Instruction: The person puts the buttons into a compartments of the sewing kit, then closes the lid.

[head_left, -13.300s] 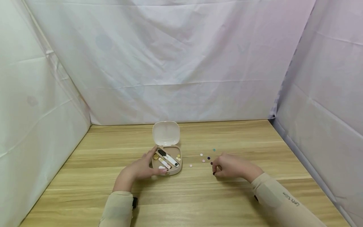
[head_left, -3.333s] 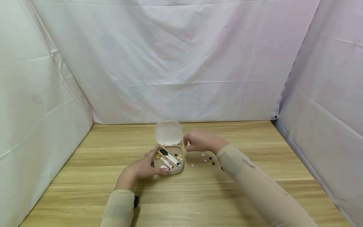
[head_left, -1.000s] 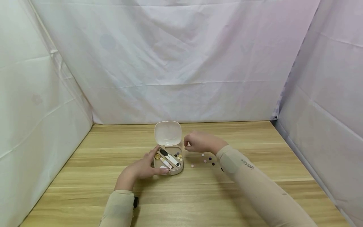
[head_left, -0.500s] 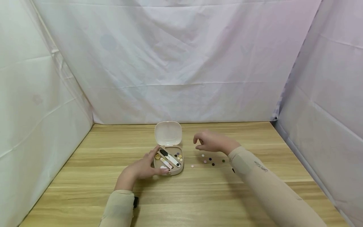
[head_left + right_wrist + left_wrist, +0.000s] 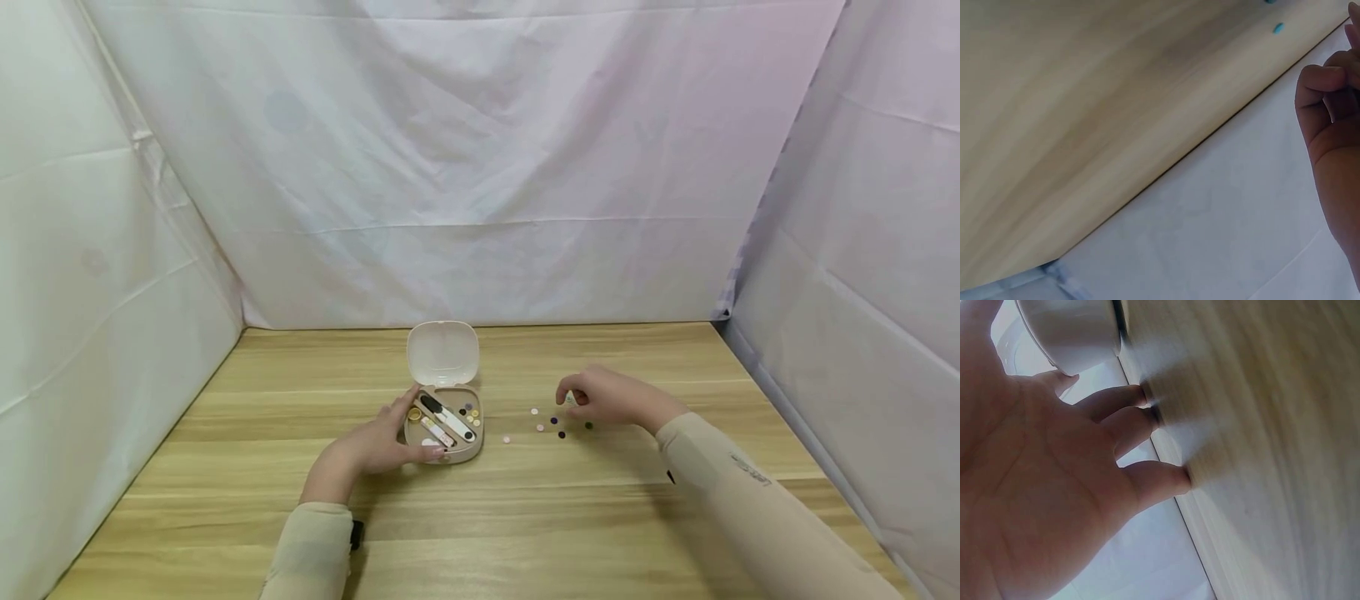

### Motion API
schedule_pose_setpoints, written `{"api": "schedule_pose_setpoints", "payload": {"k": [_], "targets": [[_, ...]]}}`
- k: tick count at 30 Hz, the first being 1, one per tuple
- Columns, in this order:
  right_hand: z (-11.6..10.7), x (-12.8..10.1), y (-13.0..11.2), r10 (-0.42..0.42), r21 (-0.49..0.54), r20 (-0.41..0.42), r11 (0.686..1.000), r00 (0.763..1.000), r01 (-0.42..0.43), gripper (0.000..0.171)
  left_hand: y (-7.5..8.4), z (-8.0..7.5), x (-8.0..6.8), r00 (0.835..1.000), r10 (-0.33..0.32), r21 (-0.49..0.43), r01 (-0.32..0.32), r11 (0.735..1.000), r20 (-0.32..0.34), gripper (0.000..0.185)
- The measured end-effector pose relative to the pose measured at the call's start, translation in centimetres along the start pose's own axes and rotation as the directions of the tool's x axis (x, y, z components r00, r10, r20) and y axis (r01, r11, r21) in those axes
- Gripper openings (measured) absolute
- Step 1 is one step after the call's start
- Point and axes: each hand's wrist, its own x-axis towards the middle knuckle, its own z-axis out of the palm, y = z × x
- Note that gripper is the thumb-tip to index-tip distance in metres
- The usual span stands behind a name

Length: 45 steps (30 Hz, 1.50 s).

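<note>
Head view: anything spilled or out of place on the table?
Yes: a handful of small buttons lies loose on the wooden table, right of the open case, under the right hand. Other buttons sit inside the case, which the left hand touches. No visible damage.

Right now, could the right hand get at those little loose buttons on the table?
Probably yes. The right hand hovers just above the loose buttons on the bare table, with nothing between them; the left hand stays at the open case.

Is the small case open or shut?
Open: the case has its lid standing upright behind the tray, scissors and buttons visible inside.
</note>
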Motion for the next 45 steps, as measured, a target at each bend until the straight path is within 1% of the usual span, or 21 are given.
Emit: {"api": "schedule_pose_setpoints", "payload": {"k": [5,7,14,18,23,29,36,45], "targets": [[0.6,-1.3,1.7,0.047,0.068,-0.007,0.997,0.999,-0.047,0.007,-0.1,0.0,0.1,1.0,0.004,-0.003,-0.004,1.0,-0.001,0.126],[0.9,-1.7,2.4,0.049,0.073,-0.011,0.996,0.999,-0.048,0.004,-0.2,0.0,0.1,1.0,0.004,-0.007,-0.004,1.0,0.0,0.126],[1.4,-2.4,3.6,0.084,0.084,-0.013,0.993,0.996,-0.083,0.005,-0.3,-0.1,0.1,1.0,-0.003,-0.005,0.003,1.0,0.006,0.125],[1.8,-2.5,4.0,0.074,0.079,-0.026,0.994,0.997,-0.072,0.004,-0.1,-0.1,0.1,1.0,0.0,-0.005,0.0,1.0,0.003,0.125],[2.0,-2.6,4.2,0.05,0.072,-0.039,0.996,0.998,-0.047,0.006,0.0,-0.1,0.0,1.0,0.003,-0.006,-0.003,1.0,-0.001,0.125],[2.2,-2.4,3.9,0.055,0.055,-0.025,0.997,0.998,-0.053,0.008,-0.1,-0.1,0.0,1.0,0.006,-0.019,-0.006,1.0,0.003,0.125],[2.4,-2.4,3.7,0.067,0.073,-0.026,0.995,0.997,-0.065,0.011,0.0,0.0,0.0,1.0,0.007,-0.016,-0.007,1.0,0.003,0.125],[2.8,-2.2,3.7,0.033,0.03,-0.04,0.999,0.999,-0.032,0.018,-0.1,0.0,0.0,1.0,0.004,-0.017,-0.004,1.0,0.007,0.125]]}}
